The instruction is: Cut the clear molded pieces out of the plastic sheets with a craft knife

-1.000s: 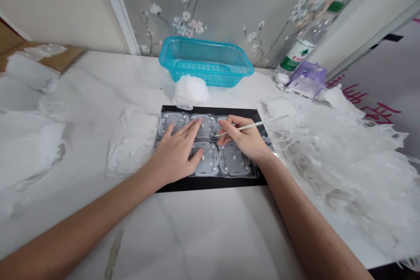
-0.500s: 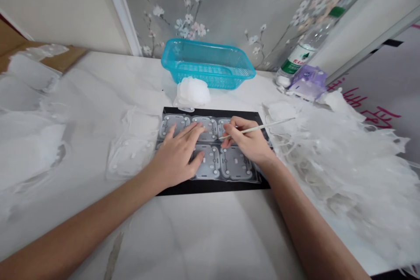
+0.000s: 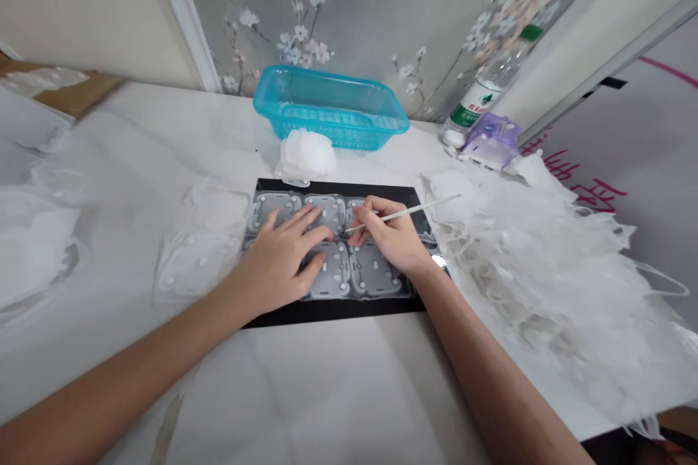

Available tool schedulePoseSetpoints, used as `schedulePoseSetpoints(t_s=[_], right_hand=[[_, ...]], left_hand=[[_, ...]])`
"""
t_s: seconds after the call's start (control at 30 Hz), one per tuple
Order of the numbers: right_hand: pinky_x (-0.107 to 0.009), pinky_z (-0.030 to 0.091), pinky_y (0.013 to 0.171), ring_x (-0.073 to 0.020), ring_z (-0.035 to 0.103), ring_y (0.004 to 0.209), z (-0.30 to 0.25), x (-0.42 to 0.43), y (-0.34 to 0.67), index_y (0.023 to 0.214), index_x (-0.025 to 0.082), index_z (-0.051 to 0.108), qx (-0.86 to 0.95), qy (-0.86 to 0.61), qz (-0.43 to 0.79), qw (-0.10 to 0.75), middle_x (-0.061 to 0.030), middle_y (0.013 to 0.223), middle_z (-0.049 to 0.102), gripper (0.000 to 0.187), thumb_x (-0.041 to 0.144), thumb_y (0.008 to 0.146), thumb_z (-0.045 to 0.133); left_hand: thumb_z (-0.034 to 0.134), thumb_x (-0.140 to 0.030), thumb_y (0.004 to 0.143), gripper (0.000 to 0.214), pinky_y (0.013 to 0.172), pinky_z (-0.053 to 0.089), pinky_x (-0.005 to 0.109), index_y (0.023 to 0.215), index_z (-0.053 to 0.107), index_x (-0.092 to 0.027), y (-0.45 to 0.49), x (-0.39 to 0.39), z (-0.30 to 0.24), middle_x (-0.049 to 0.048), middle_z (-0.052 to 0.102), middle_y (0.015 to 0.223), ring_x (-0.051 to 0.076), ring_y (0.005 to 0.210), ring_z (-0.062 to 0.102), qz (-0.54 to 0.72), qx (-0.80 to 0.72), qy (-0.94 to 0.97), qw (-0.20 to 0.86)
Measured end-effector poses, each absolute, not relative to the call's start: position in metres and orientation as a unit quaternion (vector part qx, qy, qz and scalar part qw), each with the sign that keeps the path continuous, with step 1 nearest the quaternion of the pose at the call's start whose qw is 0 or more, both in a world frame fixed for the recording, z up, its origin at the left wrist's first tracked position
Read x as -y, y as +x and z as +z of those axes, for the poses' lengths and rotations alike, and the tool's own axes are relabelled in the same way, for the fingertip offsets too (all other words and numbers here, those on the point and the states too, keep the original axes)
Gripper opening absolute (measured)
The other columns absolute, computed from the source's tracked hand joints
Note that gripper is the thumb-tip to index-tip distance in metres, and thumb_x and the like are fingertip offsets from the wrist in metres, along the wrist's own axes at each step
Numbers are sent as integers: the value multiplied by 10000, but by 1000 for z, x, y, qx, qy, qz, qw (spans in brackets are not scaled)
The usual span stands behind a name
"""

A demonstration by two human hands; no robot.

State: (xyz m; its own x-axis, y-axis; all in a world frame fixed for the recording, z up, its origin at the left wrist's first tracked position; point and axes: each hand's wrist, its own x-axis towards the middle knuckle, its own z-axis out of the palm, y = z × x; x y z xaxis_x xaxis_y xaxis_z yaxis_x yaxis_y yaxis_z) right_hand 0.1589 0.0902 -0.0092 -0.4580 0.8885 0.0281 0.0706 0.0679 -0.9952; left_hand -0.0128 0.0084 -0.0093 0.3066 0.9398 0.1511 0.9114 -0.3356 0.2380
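Note:
My left hand [image 3: 283,254] lies with fingers spread on a sheet of translucent moulded panels [image 3: 376,269], each rounded square with small raised dots. Under this sheet is a black board [image 3: 338,312]. Between the thumb and fingers of my right hand [image 3: 390,232] is a thin pale stick [image 3: 422,209], held like a pen. Its tip points left, down at the seam between the panels, close to my left index finger. Whether the tip touches the sheet I cannot tell. My hands cover part of several panels.
Behind the board stand a stack of white rounded pieces [image 3: 308,152] and a blue plastic basket [image 3: 360,136]. A water bottle [image 3: 480,98] and a purple packet [image 3: 494,138] are at the back right. Translucent sheets are heaped on the right [image 3: 545,290]; more lie at left [image 3: 201,254].
The camera view has turned slightly right, so everything sits further left in the picture. My left index finger has come closer to the stick's tip. The right hand keeps its grip.

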Motion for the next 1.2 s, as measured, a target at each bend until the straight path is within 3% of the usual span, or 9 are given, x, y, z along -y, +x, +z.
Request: schedulePoseSetpoints(t_s=[0.13,0.2,0.3,0.4,0.67,0.9,1.2], right_hand=[[-233,463,465,-121,583,463,-6,-90,161,573,187,444,656,-376,557,342,28,528,551,278,342,786,534],[-205,398,454,-89,511,450,-3,-91,165,576,184,446,694,-385,505,338,43,500,505,247,297,782,523],[-188,262,433,-52,352,442,-1,-93,170,583,177,453,741,-398,432,325,71,483,403,171,213,736,522],[-202,212,433,-49,276,434,-2,-92,169,564,178,436,732,-396,449,324,79,463,341,200,224,750,490],[-209,224,432,-47,240,401,-2,-89,161,532,198,352,652,-399,507,398,86,435,309,276,252,775,470],[-221,249,478,-69,297,474,-5,-86,159,528,198,328,726,-380,448,357,65,484,299,279,235,771,460],[-222,213,489,-73,249,535,2,-89,167,555,194,305,796,-326,394,324,57,540,289,244,174,748,455]], left_hand=[[397,-249,864,271,997,276,584,1041,601,-232,-13,-8,-9,113,456,1375,290,1302,367,143,-572,806,51],[411,-235,855,271,997,276,575,1019,628,-241,-13,-7,-9,94,496,1339,291,1266,414,161,-565,808,29],[426,-184,835,276,1013,275,526,979,657,-225,-11,-5,-8,64,622,1144,244,1085,554,188,-538,822,-20],[417,-155,834,289,982,325,469,982,663,-186,-10,-3,-8,55,655,980,202,916,597,193,-519,832,-40],[409,-175,854,312,826,417,390,1060,640,-137,-10,-6,-9,87,621,927,218,890,562,183,-511,839,-35],[407,-200,852,297,839,409,385,1052,621,-154,-10,-5,-9,87,606,960,220,900,546,178,-526,831,-21],[407,-194,846,279,839,397,384,1032,611,-156,-9,-6,-8,77,611,965,222,903,549,170,-526,833,-22]])
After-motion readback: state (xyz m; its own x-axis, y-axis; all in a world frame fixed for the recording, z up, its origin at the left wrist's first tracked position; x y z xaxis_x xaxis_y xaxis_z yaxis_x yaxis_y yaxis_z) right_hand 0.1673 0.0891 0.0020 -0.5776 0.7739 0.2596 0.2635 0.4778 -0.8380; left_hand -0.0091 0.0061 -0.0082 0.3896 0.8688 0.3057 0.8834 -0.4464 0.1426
